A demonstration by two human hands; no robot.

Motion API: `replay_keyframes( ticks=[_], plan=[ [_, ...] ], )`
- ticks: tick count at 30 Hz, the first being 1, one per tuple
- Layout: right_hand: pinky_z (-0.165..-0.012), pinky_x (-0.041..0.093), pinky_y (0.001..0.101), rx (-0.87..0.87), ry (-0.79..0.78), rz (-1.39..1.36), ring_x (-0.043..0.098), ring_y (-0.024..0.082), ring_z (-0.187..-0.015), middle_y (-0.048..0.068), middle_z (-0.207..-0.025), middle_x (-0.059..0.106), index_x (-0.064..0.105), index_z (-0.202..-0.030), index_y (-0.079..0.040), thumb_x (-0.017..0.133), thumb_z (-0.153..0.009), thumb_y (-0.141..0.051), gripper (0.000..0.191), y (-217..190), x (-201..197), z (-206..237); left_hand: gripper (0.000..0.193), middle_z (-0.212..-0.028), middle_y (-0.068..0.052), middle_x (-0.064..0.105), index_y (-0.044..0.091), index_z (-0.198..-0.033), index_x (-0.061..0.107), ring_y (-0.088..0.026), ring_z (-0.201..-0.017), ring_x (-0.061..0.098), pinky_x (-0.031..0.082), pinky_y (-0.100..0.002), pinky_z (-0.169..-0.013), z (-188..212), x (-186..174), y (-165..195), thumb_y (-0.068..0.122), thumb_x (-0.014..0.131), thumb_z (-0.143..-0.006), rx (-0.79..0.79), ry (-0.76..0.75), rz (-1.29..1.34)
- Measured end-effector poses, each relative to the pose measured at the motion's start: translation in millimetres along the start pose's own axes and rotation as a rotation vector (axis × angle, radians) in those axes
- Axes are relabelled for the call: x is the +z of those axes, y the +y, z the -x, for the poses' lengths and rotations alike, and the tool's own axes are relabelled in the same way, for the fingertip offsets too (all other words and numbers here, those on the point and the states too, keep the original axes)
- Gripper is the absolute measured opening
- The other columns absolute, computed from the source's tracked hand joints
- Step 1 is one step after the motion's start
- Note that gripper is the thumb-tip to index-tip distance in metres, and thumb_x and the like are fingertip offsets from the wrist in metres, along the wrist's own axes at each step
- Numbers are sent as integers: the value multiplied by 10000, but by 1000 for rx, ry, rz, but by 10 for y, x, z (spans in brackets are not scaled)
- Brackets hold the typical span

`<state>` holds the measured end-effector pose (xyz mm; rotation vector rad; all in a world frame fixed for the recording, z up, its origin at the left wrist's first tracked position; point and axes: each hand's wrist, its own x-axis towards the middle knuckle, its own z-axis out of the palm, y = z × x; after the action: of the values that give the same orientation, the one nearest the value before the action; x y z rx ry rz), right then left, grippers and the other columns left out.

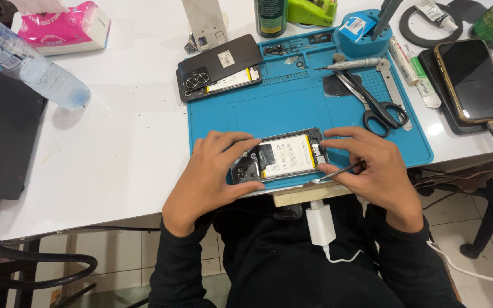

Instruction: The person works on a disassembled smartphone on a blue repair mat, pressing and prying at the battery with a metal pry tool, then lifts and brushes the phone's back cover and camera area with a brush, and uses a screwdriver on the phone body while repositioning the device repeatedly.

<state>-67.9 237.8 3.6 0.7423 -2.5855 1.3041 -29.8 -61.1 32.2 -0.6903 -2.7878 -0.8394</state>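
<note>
The phone [281,157] lies flat, screen down, at the near edge of the blue mat [292,108], its long side running left to right. Its back cover is off, so the inside shows: a large white battery with a yellow stripe at the middle, black tape and a dark camera block at the left end, and small metal parts at the right end. A dark frame rims it.

The tweezers [338,171] are thin, metal and dark. They lie nearly level, slanting slightly, with the tip at the phone's lower right corner, touching or just beside its edge.
</note>
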Motion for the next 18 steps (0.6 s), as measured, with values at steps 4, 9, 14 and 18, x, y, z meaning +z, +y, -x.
replay_keyframes(
  ticks=[4,9,14,18],
  plan=[
    [-464,400,224,-1,-5,-3,485,62,-519,39,-1162,744,767,-1089,-92,868,-724,-162,385,-6,4,-5,901,-1306,-55,616,100,-1363,609,-291,-1150,521,418,-417,-999,-1,-17,17,510,885,-610,-30,-26,-15],
    [-466,399,227,2,-7,11,484,66,-524,39,-1162,744,769,-1091,-92,866,-728,-168,383,-10,-2,-3,834,-1309,-85,610,70,-1361,601,-304,-1161,521,414,-424,-998,17,-23,48,481,874,-688,-23,-29,-59],
    [-467,403,226,-1,-11,25,491,63,-528,37,-1165,744,769,-1090,-91,871,-725,-187,391,-17,-3,-1,843,-1263,-117,611,27,-1366,582,-303,-1122,530,416,-429,-946,-2,-6,79,456,875,-701,-95,-43,-111],
    [-466,404,227,-11,-6,41,489,67,-525,37,-1163,745,769,-1088,-88,875,-727,-199,392,-16,5,-6,859,-1213,-118,617,14,-1312,620,-302,-1077,532,418,-425,-924,-52,-33,116,492,894,-653,-161,-54,-109]
  ],
)
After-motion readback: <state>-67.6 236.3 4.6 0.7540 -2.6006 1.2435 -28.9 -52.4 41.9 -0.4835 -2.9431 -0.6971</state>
